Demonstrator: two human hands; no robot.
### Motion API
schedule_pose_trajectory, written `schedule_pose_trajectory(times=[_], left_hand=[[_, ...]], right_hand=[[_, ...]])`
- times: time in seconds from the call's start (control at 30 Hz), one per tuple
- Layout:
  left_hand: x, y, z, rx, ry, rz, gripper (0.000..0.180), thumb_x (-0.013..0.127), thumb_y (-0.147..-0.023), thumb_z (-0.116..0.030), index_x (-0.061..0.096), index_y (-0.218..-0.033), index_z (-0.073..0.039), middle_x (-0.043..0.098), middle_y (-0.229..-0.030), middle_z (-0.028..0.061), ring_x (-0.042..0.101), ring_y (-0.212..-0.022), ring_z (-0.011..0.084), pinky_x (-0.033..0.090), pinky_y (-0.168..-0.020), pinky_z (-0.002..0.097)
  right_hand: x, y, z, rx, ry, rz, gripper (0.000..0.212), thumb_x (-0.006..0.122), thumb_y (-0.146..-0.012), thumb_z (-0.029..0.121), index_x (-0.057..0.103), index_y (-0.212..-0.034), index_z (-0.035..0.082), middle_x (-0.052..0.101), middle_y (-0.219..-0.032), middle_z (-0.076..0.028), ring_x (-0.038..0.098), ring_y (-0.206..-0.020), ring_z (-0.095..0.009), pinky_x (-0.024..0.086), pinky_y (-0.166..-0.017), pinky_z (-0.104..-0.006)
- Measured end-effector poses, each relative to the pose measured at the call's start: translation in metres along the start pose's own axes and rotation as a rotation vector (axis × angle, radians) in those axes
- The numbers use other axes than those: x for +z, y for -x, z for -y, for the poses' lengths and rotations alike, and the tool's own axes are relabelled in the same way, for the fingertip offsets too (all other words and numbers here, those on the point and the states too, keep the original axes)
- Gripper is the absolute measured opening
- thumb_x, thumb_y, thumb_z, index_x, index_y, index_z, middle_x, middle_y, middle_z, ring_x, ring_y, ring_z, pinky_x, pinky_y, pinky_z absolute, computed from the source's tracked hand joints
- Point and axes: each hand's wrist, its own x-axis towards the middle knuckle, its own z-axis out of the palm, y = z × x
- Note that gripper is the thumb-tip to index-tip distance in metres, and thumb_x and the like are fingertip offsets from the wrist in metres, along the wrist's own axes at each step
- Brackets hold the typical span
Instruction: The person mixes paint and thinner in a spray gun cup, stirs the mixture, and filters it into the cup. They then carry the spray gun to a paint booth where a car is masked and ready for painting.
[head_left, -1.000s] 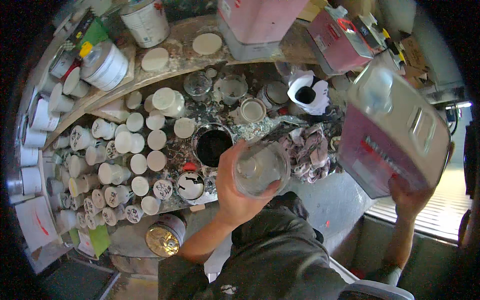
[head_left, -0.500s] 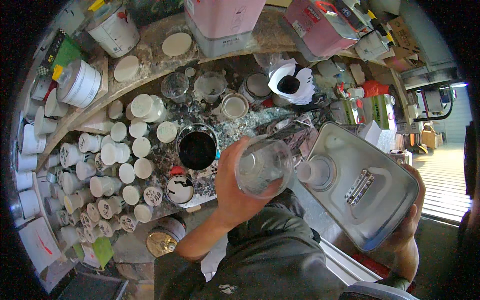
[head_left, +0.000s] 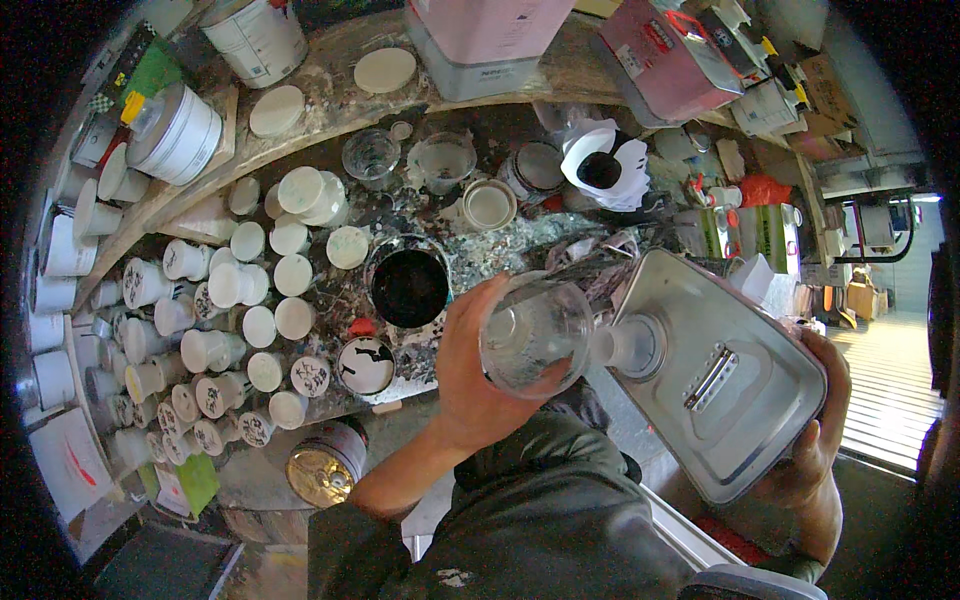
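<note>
Clear plastic shows first in the head view: a see-through cup, gripped by the left hand, whose fingers curl around its side in front of the person's body. The right hand grips a silvery metal can along its outer edge, fingers and thumb closed on it. The can is tilted, its top facing the camera, and its pale spout points at the cup's rim; whether the two touch I cannot tell.

Left of the cup, on the paint-smeared workbench, stands a pot of black. Beyond it, many lidded white cups crowd together; several lids, such as one near the bench's front edge, carry black handwriting. Beside that one sits a round white lid with black blotches.

On the wooden shelf, a tall pink tin bears small dark lettering on its grey lower band, and a second pink tin has a red mark and a pale label. A white tub at the left wears a printed label in fine text. Green-and-white printed boxes stand at the right.
</note>
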Motion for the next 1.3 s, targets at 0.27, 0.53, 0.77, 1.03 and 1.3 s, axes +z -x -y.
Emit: schedule_pose_trajectory(times=[0.27,0.53,0.77,1.03,1.3], left_hand=[[-0.005,0.000,0.000,-0.033,0.045,-0.016,0.090,0.093,-0.068,-0.019,0.050,-0.144,0.000,0.061,-0.130,0.0206,0.063,-0.118,0.0383,0.051,-0.102,0.0454],[-0.008,0.000,0.001,-0.033,0.014,-0.003,0.094,0.097,-0.068,-0.027,0.049,-0.143,0.001,0.058,-0.132,0.0166,0.062,-0.120,0.0323,0.049,-0.104,0.0421],[-0.011,-0.004,-0.002,-0.037,0.035,-0.007,0.090,0.093,-0.066,-0.014,0.050,-0.144,0.001,0.061,-0.131,0.0226,0.062,-0.118,0.0412,0.052,-0.101,0.0464],[-0.010,0.001,0.001,-0.075,0.080,-0.019,0.087,0.092,-0.067,-0.015,0.052,-0.142,0.002,0.062,-0.132,0.0223,0.062,-0.119,0.0409,0.051,-0.102,0.0467],[-0.018,0.002,0.006,-0.079,0.048,-0.022,0.098,0.098,-0.066,-0.023,0.046,-0.145,0.004,0.059,-0.132,0.0180,0.063,-0.120,0.0317,0.051,-0.103,0.0433]], right_hand=[[-0.004,-0.005,0.009,0.037,0.072,0.045,0.093,0.092,-0.074,0.028,0.042,-0.148,0.049,0.045,-0.145,-0.021,0.050,-0.131,-0.048,0.046,-0.108,-0.0568],[-0.001,-0.009,0.011,0.063,-0.021,0.020,0.093,0.091,-0.075,0.028,0.039,-0.149,0.045,0.045,-0.146,-0.020,0.050,-0.132,-0.046,0.046,-0.109,-0.0568],[0.003,-0.009,0.011,0.052,-0.021,0.005,0.096,0.092,-0.075,0.027,0.036,-0.153,0.037,0.044,-0.149,-0.019,0.048,-0.134,-0.043,0.044,-0.111,-0.0558],[0.005,-0.009,0.006,0.052,-0.038,-0.020,0.100,0.092,-0.076,0.026,0.032,-0.156,0.028,0.044,-0.152,-0.018,0.047,-0.137,-0.039,0.043,-0.113,-0.0546],[0.025,0.015,-0.041,0.172,-0.234,-0.230,0.105,0.092,-0.076,0.025,0.029,-0.160,0.018,0.043,-0.155,-0.017,0.045,-0.140,-0.035,0.041,-0.115,-0.0534]])
